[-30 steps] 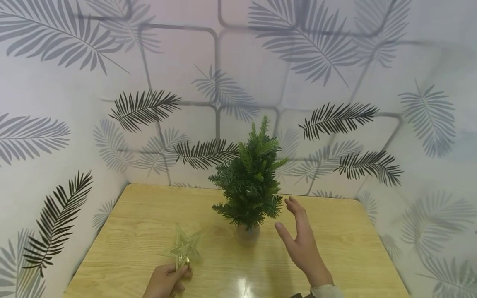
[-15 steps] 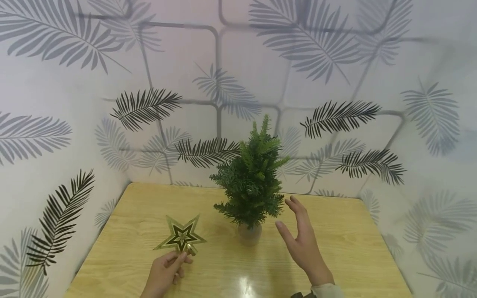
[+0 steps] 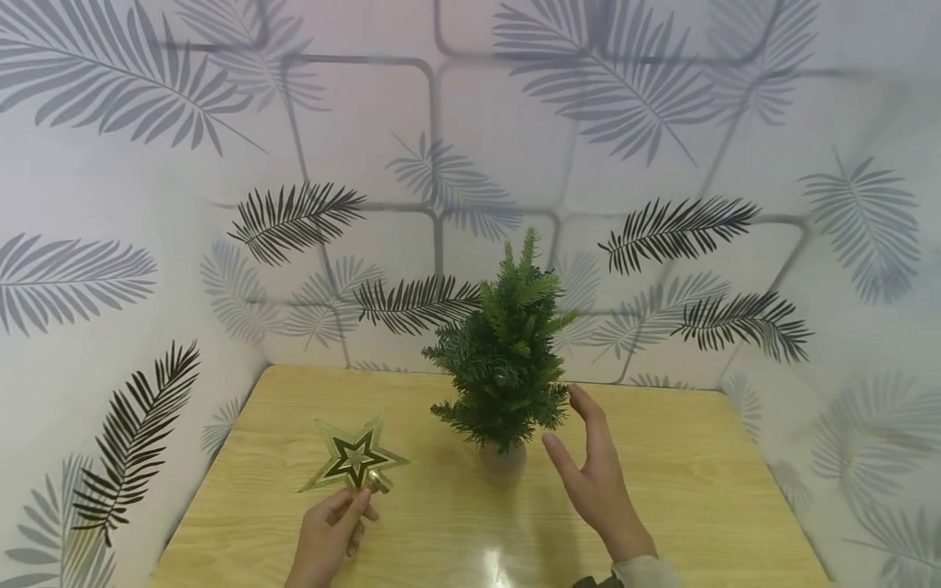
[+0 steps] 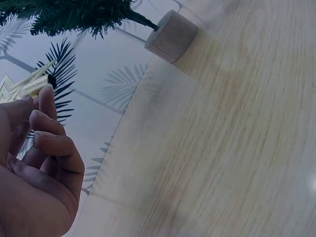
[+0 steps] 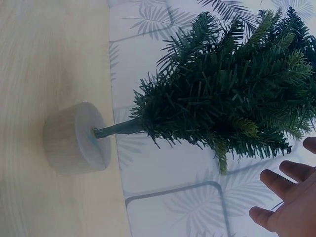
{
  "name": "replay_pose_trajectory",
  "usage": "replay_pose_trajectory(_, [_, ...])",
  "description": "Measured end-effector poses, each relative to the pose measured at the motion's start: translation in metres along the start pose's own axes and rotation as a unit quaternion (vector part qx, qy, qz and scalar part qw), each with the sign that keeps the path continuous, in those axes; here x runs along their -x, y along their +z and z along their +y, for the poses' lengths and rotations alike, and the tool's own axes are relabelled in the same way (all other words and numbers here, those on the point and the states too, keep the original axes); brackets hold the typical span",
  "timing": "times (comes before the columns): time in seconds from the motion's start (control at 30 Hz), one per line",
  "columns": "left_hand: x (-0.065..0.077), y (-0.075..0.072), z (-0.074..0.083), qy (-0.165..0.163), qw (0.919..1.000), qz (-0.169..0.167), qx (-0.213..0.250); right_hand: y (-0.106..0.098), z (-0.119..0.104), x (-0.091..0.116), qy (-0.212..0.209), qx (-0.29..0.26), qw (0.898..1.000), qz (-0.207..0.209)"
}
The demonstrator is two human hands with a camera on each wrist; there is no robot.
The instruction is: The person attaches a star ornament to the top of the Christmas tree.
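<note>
A small green artificial fir tree [image 3: 509,351] stands upright on a round wooden base [image 3: 503,464] near the middle of the light wooden table [image 3: 662,506]. My left hand [image 3: 332,531] pinches the stem of a gold star topper [image 3: 355,459] and holds it up to the left of the tree. My right hand [image 3: 592,474] hovers open just right of the tree's lower branches, fingers spread and not touching them. The right wrist view shows the tree [image 5: 232,94], its base [image 5: 74,138] and my fingertips [image 5: 291,192] apart from it. The left wrist view shows my curled fingers [image 4: 47,143] at the star [image 4: 29,84].
Walls papered with a leaf pattern [image 3: 294,212] close in the table at the back, left and right. The table's left edge [image 3: 213,465] runs beside my left hand. Glare marks the tabletop [image 3: 492,563] near the front.
My left hand has raised and turned the star so its face shows, shifting it slightly up. The right hand has edged a little closer to the tree's lower branches.
</note>
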State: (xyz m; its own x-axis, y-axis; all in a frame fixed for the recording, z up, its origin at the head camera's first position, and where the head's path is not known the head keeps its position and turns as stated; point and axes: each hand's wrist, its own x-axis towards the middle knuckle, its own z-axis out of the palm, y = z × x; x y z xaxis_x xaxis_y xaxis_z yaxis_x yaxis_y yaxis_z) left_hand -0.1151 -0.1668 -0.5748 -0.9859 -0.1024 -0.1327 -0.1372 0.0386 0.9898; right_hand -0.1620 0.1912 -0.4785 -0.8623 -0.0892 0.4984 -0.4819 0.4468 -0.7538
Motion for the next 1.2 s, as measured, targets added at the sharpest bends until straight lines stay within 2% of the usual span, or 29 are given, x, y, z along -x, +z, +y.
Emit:
replay_pose_trajectory(0.17, [0.005,0.004,0.006,-0.009,0.9998,0.012,0.014,-0.006,-0.001,-0.002,0.007,0.0,1.0,0.002])
replay_pose_trajectory(0.37, [0.002,0.012,0.008,0.001,0.9996,-0.008,0.027,-0.014,-0.001,-0.007,0.015,-0.005,1.0,0.001])
replay_pose_trajectory(0.57, [0.003,0.016,0.017,0.006,0.9994,-0.013,0.032,-0.019,-0.005,-0.007,0.009,-0.008,1.0,-0.006])
replay_pose_trajectory(0.77, [0.006,0.013,0.03,0.026,0.9994,-0.006,0.022,-0.017,-0.01,-0.01,0.005,-0.022,1.0,-0.014])
replay_pose_trajectory(0.83, [0.004,0.011,0.034,0.04,0.999,-0.002,0.02,-0.017,-0.011,-0.013,0.004,-0.02,1.0,-0.016])
replay_pose_trajectory(1.0, [-0.005,0.011,0.039,0.071,0.9971,-0.02,0.018,-0.018,-0.012,-0.017,0.01,-0.014,1.0,-0.002])
replay_pose_trajectory(1.2, [-0.004,0.007,0.04,0.076,0.9966,-0.02,0.027,-0.015,-0.011,-0.018,0.012,-0.021,1.0,-0.014])
